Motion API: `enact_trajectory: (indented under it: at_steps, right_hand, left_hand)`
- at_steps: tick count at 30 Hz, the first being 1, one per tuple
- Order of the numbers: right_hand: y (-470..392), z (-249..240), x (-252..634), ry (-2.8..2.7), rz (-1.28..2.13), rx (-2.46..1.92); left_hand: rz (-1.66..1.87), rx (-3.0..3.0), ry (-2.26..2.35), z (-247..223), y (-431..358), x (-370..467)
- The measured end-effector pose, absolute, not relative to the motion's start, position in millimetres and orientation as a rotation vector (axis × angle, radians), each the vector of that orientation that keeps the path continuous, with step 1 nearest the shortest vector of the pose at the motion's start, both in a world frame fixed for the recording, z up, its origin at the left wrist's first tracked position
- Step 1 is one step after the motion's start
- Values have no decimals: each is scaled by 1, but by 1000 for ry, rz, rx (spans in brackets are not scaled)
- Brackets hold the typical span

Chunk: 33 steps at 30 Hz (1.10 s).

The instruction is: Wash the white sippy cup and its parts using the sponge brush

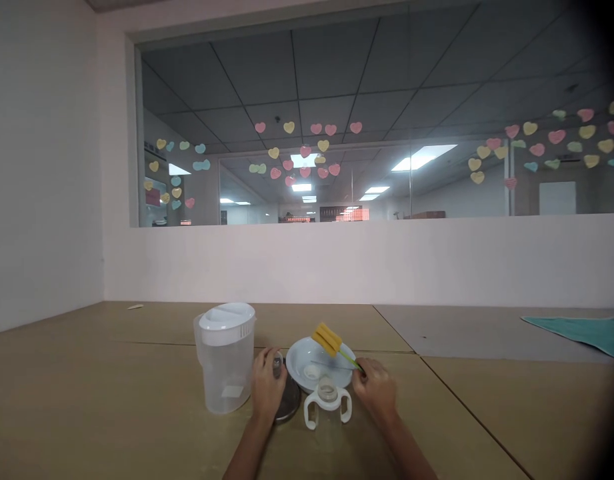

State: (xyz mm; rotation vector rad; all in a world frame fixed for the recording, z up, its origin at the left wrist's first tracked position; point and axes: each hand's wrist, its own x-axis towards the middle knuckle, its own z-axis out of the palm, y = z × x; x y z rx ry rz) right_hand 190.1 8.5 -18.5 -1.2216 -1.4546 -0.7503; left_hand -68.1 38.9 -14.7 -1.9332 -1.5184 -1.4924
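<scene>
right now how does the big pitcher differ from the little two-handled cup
The pitcher is far taller and wider than the two-handled cup. The pitcher wears a white lid, while the cup's top looks open. The pitcher stands left of the left hand; the cup sits between both hands, in front of the white bowl. The right hand holds a yellow sponge brush, touching neither. Both are translucent plastic, upright on the table.
</scene>
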Motion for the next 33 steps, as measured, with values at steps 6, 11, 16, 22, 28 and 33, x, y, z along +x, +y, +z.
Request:
enact_trajectory:
  at_steps: [6, 11, 16, 22, 28, 33]
  right_hand:
    - [10, -21, 191, -1480, -740, -1245]
    - [12, -24, 191, -1479, -726, -1289]
    - [13, -26, 191, -1492, -707, -1289]
    - [15, -28, 192, -1493, -658, -1314]
    - [16, -28, 192, -1492, -648, -1310]
    - [16, -27, 191, -1487, -649, -1292]
  left_hand:
    - [-1295, -2138, -1801, -12, 31, -65]
    - [-1230, -2202, -1922, -11, 30, -64]
    - [-1170, -2222, -1948, -9, 29, -66]
    - [-1050, -2231, -1974, -12, 31, -69]
    - [-1006, -2229, -1996, -15, 34, -71]
    - [-996, -2224, -1974, -16, 36, -72]
